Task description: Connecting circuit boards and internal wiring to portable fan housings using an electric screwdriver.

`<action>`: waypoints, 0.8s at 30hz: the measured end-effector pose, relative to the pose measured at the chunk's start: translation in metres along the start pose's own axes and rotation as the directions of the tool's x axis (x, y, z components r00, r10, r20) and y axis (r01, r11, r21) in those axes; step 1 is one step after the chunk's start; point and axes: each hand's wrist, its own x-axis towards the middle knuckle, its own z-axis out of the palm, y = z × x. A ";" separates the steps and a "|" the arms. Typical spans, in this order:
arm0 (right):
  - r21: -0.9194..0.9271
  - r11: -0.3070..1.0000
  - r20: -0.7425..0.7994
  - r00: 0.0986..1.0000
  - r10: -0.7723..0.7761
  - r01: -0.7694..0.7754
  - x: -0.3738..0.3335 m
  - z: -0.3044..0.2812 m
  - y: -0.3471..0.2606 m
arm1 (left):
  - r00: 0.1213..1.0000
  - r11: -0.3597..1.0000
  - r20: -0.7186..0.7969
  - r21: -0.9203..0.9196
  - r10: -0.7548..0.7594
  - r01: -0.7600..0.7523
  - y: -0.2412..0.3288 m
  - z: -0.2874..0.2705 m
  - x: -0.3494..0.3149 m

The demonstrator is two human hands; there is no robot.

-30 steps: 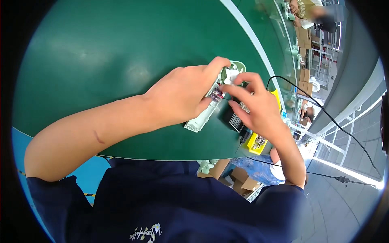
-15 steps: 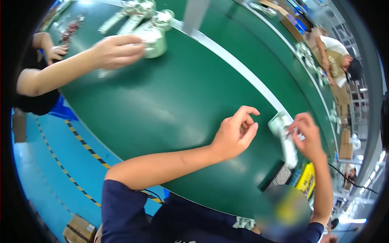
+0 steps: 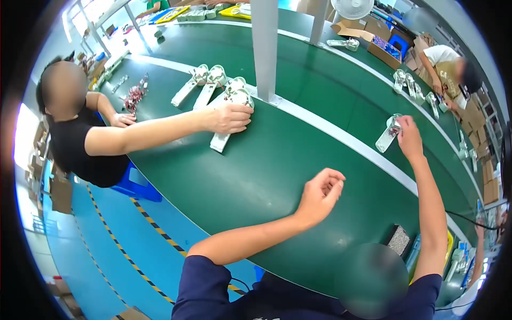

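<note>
Over the green strip beyond the pale metal rail, my right hand pinches a pale green-white part by its round end. This part has a round head, a long handle and red wires showing inside. Whether it rests on the surface or hangs just above it, I cannot tell. My left hand hovers over the near green table, fingers curled in toward the thumb, with nothing visible in them. A co-worker's hand at the left grips a similar part beside several others.
A pale metal rail runs lengthwise, with a grey post rising from it. Near my right forearm lie a black box with a speckled grey top and a blue thing. A reddish wire bundle lies at the left.
My right hand has carried the part from the near table across the rail to the far strip. My left hand stays curled. The co-worker's hand remains at the similar parts; the view has shifted.
</note>
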 end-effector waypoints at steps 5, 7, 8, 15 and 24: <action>0.579 0.811 -0.012 0.994 0.111 -0.084 -0.078 -0.056 -0.114 | 0.981 0.955 -0.169 0.293 0.095 -0.041 0.052 -0.071 -0.010; 0.758 0.614 0.264 0.964 0.023 -0.222 -0.127 -0.085 -0.164 | 0.963 0.871 -0.219 0.490 0.156 -0.030 0.060 -0.105 -0.017; 0.803 0.540 0.330 0.943 -0.052 -0.251 -0.149 -0.094 -0.184 | 0.951 0.812 -0.231 0.583 0.205 -0.033 0.065 -0.119 -0.018; 0.749 0.556 0.528 0.832 -0.172 -0.361 -0.246 -0.117 -0.220 | 0.899 0.522 -0.273 0.851 0.341 0.060 0.079 -0.160 -0.025; 0.805 0.465 0.420 0.907 -0.007 -0.369 -0.292 -0.122 -0.249 | 0.876 0.341 -0.318 0.920 0.361 0.194 0.092 -0.266 0.095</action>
